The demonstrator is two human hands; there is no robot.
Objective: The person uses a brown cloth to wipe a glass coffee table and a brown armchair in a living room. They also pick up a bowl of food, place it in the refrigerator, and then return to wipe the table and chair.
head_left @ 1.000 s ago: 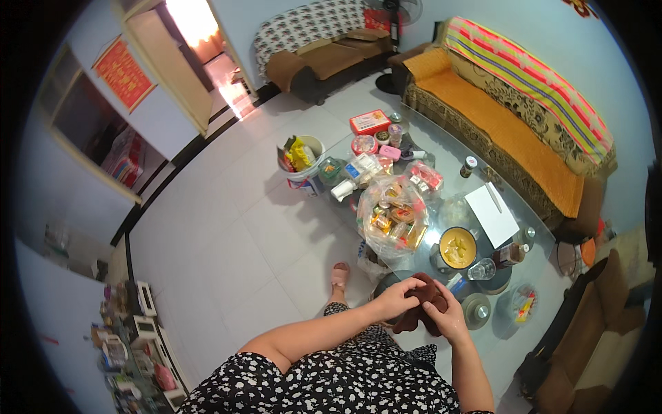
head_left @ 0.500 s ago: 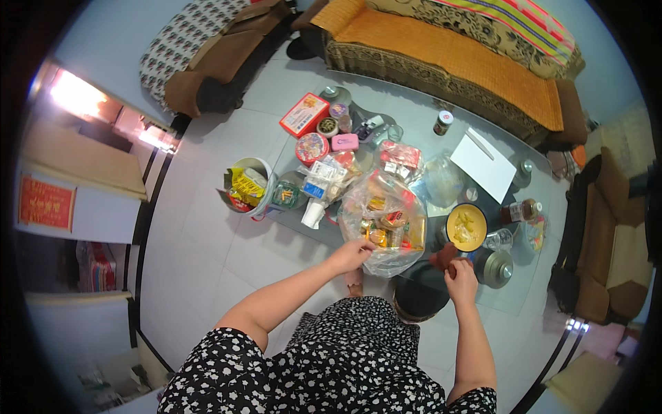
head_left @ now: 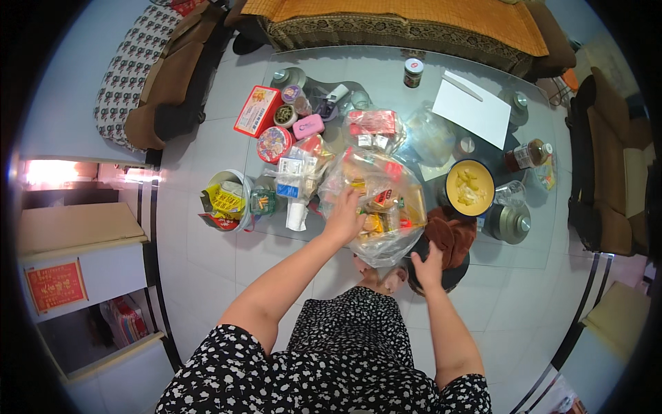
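Observation:
A clear plastic bag (head_left: 384, 252) full of packaged snacks sits at the near edge of the glass table. My left hand (head_left: 345, 219) grips the bag's left side, fingers over the plastic and partly hidden by its folds. Lower right of the bag, my right hand (head_left: 428, 268) is open, thumb and fingers apart, holding nothing. Close beyond it a brown cloth (head_left: 452, 238) lies bunched on a dark round stool (head_left: 455, 277). A dark-rimmed yellow bowl (head_left: 469, 188) with pale food pieces stands past the cloth.
Around the bag stand a white bucket (head_left: 243, 181) of packages, a red box (head_left: 256, 110), a round tin (head_left: 274, 144), a pink case (head_left: 308, 125) and a jar (head_left: 413, 72). On the right are a brown bottle (head_left: 529, 155), a glass cup (head_left: 510, 194) and white paper (head_left: 476, 114) bearing a knife.
My right hand has let go of the brown cloth, now on the stool, and opened toward the bag. The left hand has slid from the bag's near edge up its left side. The view has shifted.

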